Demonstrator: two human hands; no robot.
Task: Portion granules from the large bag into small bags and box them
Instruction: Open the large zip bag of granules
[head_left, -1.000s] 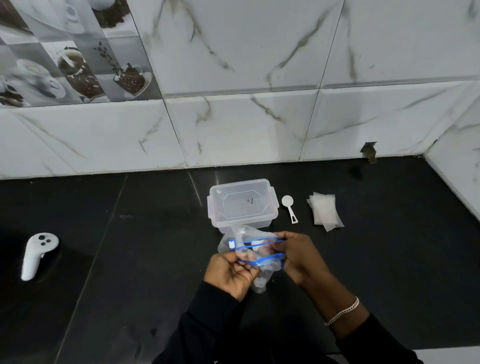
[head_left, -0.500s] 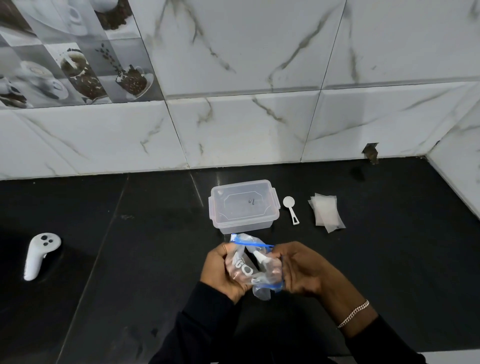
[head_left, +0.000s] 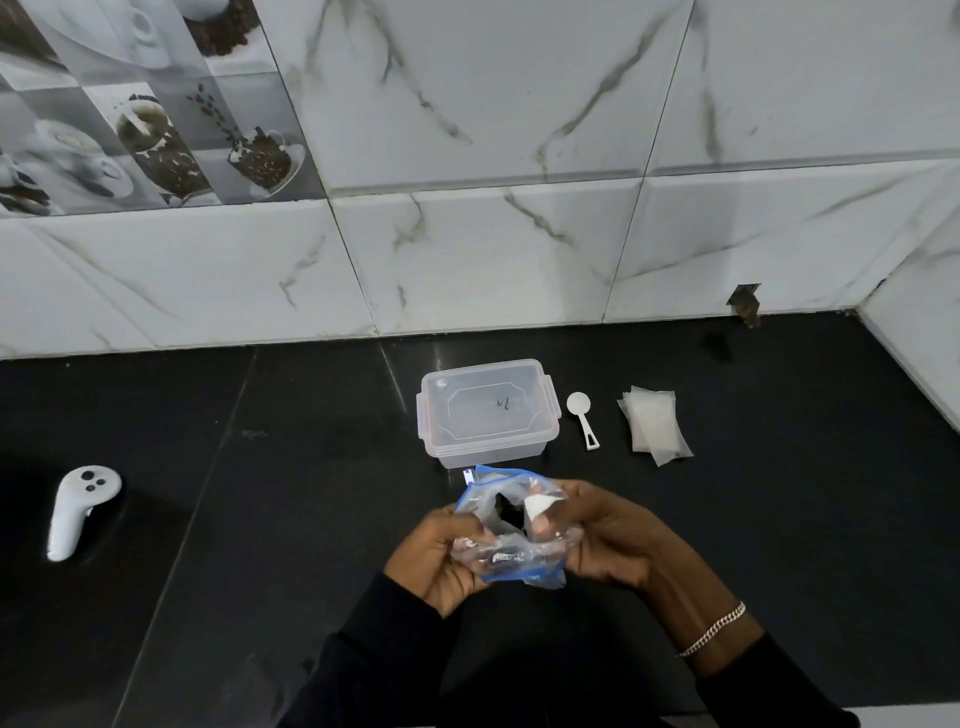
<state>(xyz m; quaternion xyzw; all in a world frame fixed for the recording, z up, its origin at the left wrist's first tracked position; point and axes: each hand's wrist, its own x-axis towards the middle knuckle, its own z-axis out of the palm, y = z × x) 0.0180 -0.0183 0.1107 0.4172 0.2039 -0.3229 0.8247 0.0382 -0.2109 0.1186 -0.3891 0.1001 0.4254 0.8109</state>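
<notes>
A clear large bag (head_left: 506, 512) with a blue zip strip is held over the black counter, its mouth pulled open and facing up. My left hand (head_left: 439, 558) grips its left side and my right hand (head_left: 605, 540) grips its right side. Behind the bag stands a clear plastic box (head_left: 488, 410) with its lid on. Right of the box lies a small white scoop (head_left: 583, 415). Further right is a small stack of empty small bags (head_left: 653, 423). The granules inside the large bag are hard to make out.
A white hand controller (head_left: 78, 506) lies on the black counter (head_left: 260, 519) at the left. A marble-tiled wall (head_left: 493, 249) closes the back and turns in at the right corner.
The large bag was stretched flat between both hands by its zip strip. It has since been bunched and its mouth pulled open, with both hands lower and closer to me.
</notes>
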